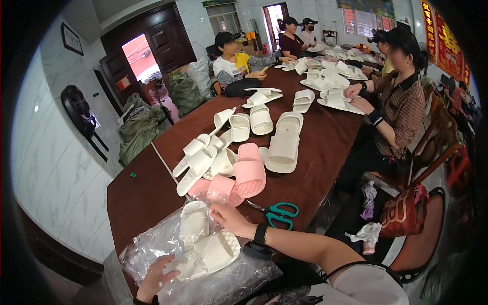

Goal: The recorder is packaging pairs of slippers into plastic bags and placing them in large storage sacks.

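Here at the near end of the brown table (137, 195), a pair of white slippers (219, 251) is seen laid on crumpled clear plastic (152, 249), right between the two hands! The left hand (159, 277) is held wide, thumb and fingers parted, close by the lower ends of the pair; whether they are touched cannot be told. The right hand (230, 219) is placed at the right edge of the upper slipper, fingers bent; whether anything is gripped cannot be told. Just beyond, pink slippers (250, 175) are bunched, teal-handled scissors (282, 216) are laid to their right, and across the table, more white footwear (284, 145) is spread, some being handled by a co-worker (401, 101)
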Available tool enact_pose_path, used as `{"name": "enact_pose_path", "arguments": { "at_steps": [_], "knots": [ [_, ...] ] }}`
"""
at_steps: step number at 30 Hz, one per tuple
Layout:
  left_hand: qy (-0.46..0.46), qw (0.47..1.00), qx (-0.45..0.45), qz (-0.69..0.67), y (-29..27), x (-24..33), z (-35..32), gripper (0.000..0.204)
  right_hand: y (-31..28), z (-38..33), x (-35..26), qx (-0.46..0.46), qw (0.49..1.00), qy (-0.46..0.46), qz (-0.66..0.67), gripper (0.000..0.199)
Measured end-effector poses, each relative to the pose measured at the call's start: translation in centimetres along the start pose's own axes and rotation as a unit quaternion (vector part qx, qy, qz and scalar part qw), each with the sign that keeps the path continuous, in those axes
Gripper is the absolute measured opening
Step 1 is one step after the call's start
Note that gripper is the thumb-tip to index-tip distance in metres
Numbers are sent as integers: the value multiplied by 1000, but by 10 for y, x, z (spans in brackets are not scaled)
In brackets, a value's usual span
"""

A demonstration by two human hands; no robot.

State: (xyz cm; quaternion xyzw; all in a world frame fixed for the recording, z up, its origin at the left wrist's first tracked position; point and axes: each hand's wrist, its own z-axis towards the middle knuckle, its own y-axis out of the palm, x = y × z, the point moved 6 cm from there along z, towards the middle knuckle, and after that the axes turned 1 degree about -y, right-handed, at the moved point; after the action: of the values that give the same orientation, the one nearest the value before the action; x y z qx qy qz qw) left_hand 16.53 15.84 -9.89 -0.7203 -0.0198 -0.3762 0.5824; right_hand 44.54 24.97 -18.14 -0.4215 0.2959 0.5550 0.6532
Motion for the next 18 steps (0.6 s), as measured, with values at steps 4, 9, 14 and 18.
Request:
{"name": "enact_pose_path", "arguments": {
  "at_steps": [4,9,14,18],
  "knots": [
    [-95,993,-49,46,25,-45,25,74,7,-5,0,-29,999,33,18,14],
    [-203,956,-84,-196,47,-29,36,66,3,-9,-7,-42,996,74,-3,12],
    [-287,904,-71,-308,60,-52,32,59,0,-10,-3,-32,997,62,-14,14],
    [-273,889,-98,-355,49,-19,30,59,3,-5,-12,-4,997,17,-71,16]
  ]
}}
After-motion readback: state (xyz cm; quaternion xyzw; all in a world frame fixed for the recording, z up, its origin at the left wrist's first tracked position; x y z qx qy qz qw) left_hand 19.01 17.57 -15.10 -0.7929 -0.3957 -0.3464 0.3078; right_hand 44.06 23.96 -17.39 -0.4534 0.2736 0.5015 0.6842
